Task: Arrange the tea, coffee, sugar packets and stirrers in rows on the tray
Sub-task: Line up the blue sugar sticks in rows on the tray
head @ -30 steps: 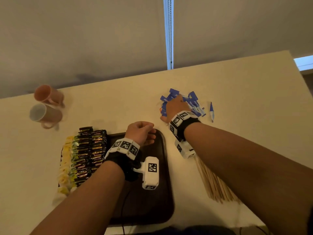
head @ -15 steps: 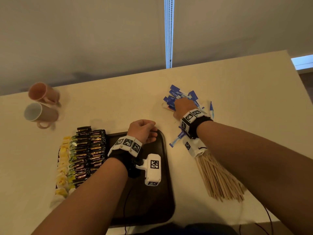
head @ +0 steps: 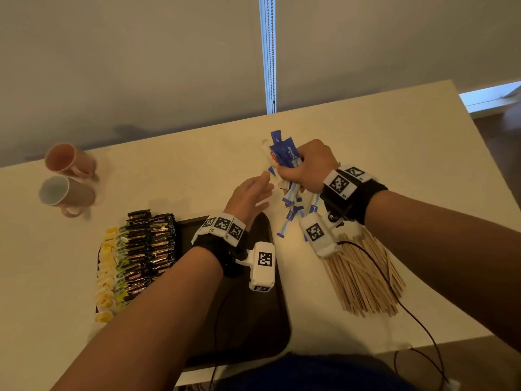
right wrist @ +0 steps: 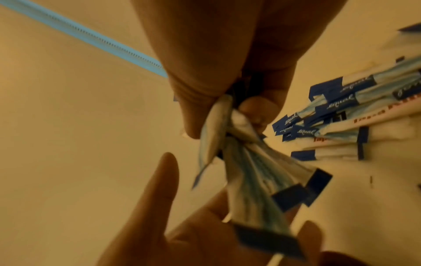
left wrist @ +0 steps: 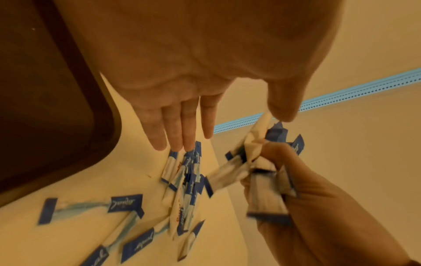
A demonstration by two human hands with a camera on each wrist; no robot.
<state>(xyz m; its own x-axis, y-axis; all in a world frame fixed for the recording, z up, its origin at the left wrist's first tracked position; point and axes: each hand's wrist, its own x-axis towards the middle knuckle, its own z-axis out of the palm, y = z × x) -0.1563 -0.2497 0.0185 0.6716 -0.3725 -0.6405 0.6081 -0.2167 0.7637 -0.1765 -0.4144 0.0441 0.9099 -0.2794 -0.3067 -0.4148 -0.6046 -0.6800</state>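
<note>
Gathering a bunch of thin blue-and-white paper sugar packets (head: 284, 156), the right hand (head: 307, 167) squeezes them tight above the loose ones on the pale table (head: 394, 153). The left hand (head: 248, 197) waits flat and empty just beside. Next, I think, they need laying in a row on the dark brown tray (head: 253, 320).

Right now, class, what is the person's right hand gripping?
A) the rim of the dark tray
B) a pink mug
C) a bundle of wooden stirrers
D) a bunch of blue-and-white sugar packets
D: the right hand is curled round a bunch of sugar packets, lifted above the loose ones on the table; the stirrers lie untouched.
</note>
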